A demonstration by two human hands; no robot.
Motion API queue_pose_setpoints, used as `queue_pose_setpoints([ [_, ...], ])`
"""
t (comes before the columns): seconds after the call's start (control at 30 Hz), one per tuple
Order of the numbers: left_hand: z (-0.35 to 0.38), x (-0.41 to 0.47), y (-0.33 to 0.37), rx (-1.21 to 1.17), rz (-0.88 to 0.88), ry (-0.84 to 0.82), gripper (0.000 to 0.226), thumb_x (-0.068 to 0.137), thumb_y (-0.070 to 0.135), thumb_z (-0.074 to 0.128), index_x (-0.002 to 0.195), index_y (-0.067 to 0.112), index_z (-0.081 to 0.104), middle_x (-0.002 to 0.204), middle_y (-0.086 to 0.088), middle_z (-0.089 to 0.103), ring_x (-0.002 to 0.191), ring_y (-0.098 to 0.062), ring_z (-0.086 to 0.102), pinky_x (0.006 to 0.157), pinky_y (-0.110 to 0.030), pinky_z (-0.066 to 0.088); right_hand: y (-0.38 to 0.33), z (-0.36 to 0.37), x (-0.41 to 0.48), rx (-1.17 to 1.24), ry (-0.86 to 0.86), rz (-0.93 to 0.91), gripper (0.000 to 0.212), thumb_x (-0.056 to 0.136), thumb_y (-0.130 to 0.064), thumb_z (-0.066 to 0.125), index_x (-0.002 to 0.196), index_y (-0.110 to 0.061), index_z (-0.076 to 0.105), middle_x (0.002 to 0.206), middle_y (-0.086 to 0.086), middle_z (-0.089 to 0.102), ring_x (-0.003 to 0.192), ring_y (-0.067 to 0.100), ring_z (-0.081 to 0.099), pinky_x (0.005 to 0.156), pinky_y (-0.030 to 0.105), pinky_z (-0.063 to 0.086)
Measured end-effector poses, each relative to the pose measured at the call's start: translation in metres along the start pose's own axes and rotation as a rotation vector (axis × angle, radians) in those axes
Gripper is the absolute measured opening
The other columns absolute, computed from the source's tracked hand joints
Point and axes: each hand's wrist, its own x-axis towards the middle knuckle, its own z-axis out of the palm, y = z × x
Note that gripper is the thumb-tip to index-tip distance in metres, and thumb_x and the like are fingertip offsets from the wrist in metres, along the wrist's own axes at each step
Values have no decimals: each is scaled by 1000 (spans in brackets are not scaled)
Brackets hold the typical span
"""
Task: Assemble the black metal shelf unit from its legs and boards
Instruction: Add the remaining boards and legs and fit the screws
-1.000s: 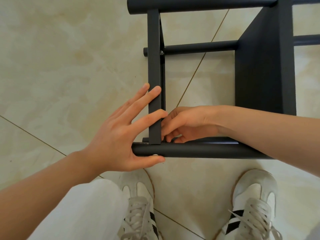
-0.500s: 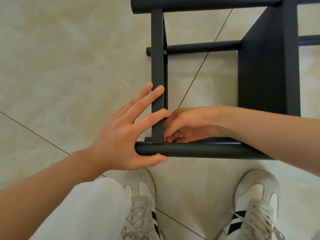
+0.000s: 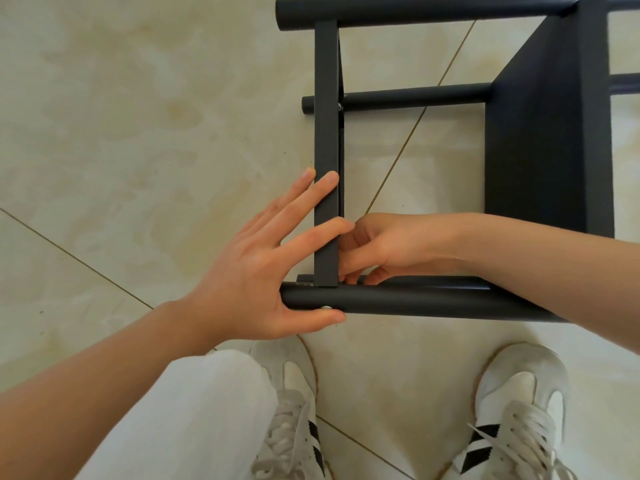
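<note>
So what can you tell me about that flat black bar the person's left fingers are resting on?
The flat black bar looks like matte painted metal, the edge of a shelf board. It spans between the far round leg and the near round leg, crossing a middle tube where a small silver bolt shows. The left hand lies open with fingers across its near end and thumb under the near leg; the right hand works at the joint, its fingertips hidden.

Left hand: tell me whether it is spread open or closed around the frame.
Spread open. The left hand lies flat, fingers extended against the flat bar, thumb under the near tube.
</note>
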Motion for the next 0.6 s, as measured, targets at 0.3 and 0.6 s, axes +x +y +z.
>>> queue_pose_setpoints([
  [0.3, 9, -17, 19, -222, -209, 93, 88, 80, 46, 73, 154, 20, 33, 167, 1, 21, 151, -7, 24, 116, -20, 30, 7, -6, -37, -108, -39, -48, 30, 95, -34, 60, 125, -33, 62, 113, -13, 71, 102, 7, 68, 88, 21, 55],
  [0.6, 43, -28, 56, -1134, -765, 222, 91, 64, 48, 75, 147, 42, 39, 138, 17, 60, 132, -3, 53, 95, -15, 50, -3, -3, -57, -236, 74, -121, 26, 96, -41, 57, 120, -46, 63, 107, -19, 70, 98, 2, 67, 89, 28, 54],
])
